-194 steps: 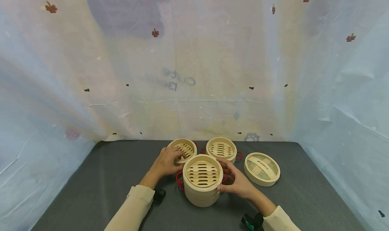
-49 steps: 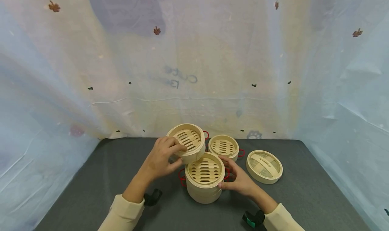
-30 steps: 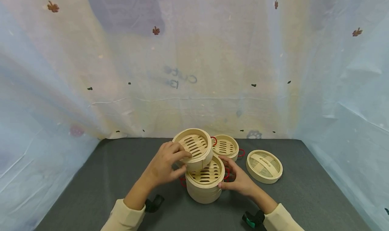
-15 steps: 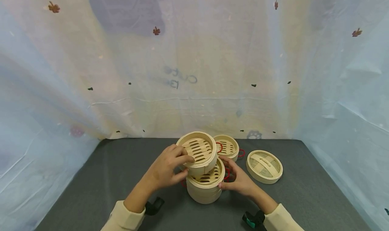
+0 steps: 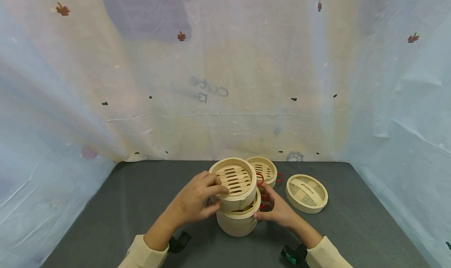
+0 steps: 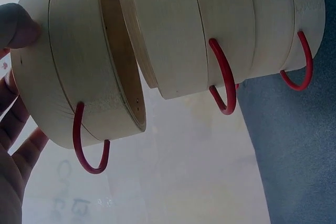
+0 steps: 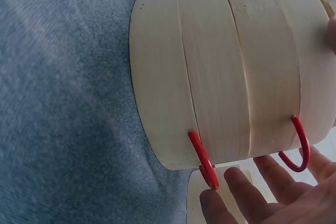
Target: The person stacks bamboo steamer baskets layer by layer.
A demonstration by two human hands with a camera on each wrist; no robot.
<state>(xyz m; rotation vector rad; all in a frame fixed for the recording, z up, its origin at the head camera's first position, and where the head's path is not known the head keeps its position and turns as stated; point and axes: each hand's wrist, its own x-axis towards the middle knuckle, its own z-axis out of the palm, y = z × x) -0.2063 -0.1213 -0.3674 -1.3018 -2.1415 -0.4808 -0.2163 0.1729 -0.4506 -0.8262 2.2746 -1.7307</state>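
Observation:
My left hand [image 5: 197,199] pinches the rim of a round bamboo steamer basket [image 5: 235,181], thumb outside and fingers over the edge. The basket is tilted over a stack of two bamboo steamer baskets [image 5: 237,224]. In the left wrist view a wedge-shaped gap shows between the held basket [image 6: 86,66] and the stack [image 6: 226,24], both with red loop handles. My right hand [image 5: 278,211] grips the stack's right side, thumb in front and fingers behind. In the right wrist view its fingers [image 7: 244,195] reach past the red handles of the stack [image 7: 210,72].
Behind the stack to the right stands another steamer basket [image 5: 269,170] with red handles. A woven bamboo lid [image 5: 306,193] lies on the dark grey table [image 5: 352,221] at the right. A pale plastic sheet [image 5: 246,84] hangs behind and at both sides.
My left hand has lifted the basket from the back left of the table, then carried it right and down over the stack. My right hand has stayed on the stack throughout.

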